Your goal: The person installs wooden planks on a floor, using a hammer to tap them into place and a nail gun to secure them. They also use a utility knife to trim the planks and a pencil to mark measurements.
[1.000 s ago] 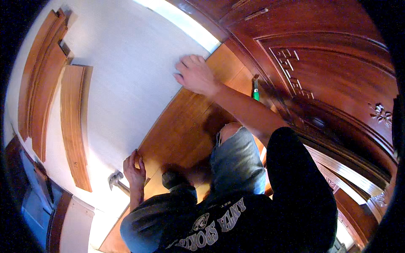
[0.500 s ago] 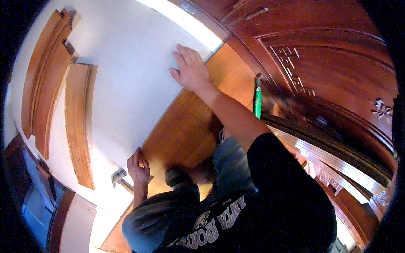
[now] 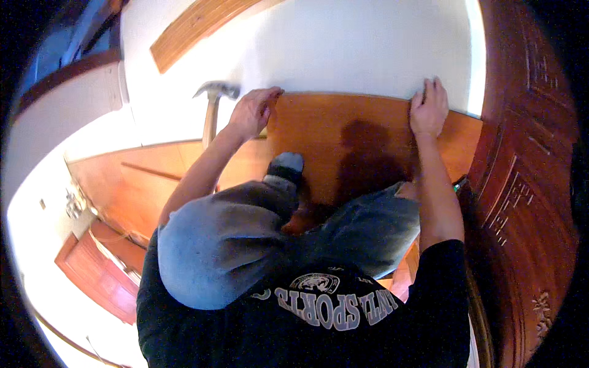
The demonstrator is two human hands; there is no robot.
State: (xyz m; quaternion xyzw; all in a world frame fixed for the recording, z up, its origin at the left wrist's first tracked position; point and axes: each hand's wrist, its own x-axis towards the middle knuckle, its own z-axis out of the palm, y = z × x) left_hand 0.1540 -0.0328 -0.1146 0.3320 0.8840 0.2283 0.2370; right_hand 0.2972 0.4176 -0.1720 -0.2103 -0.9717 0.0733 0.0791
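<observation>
A wide brown wooden board point(image 3: 343, 138) lies in front of me, its far edge against a pale white surface. At the board's far left corner is my left hand point(image 3: 250, 113), fingers bent and closed on the edge. Farther right, my right hand point(image 3: 429, 113) rests over the same far edge, fingers stretched out and a little apart onto the white surface. Just left of my left hand lies a claw hammer point(image 3: 211, 113) with a metal head and wooden handle, part of it hidden by my forearm.
A narrow wooden plank point(image 3: 196, 30) lies on the white surface at the far left. Dark carved red-brown furniture point(image 3: 521, 147) bounds the right side. More wooden boards point(image 3: 138, 165) extend to the left. My socked foot point(image 3: 287, 164) is between my hands, near the board's left side.
The view has swung round, so the board now runs across ahead of me. My right hand has drawn back toward the board's edge. My left hand stays by the corner; the hammer lies still.
</observation>
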